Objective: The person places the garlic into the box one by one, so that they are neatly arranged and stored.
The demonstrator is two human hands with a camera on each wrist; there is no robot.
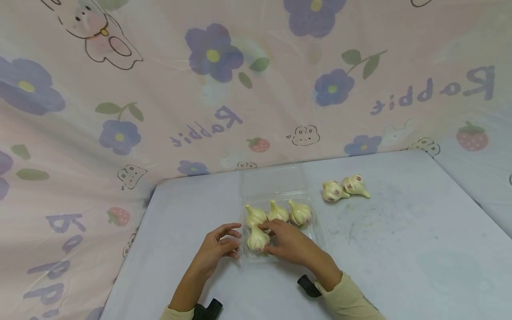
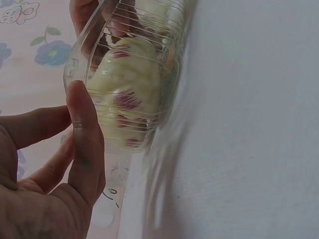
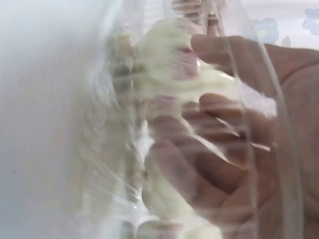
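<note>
A clear plastic clamshell box (image 1: 316, 229) lies with its lid (image 1: 273, 180) folded back. Three pale garlic bulbs, one of them at the right (image 1: 300, 213), stand in its far row with necks pointing away. My right hand (image 1: 294, 244) reaches inside and holds another garlic bulb (image 1: 258, 240) at the near left, thumb on its root end and fingers by its neck. That bulb's purple-streaked base (image 2: 127, 99) shows through the box wall in the left wrist view. My left hand (image 1: 216, 249) is at the box's left side, its loosely bent fingers touching the rim.
Two more garlic bulbs (image 1: 334, 191) (image 1: 355, 185) lie together on the white tabletop (image 1: 400, 240), right of the box. A printed curtain (image 1: 276, 98) hangs behind the table's far edge. Dark wrist-worn devices (image 1: 309, 286) sit by both sleeves.
</note>
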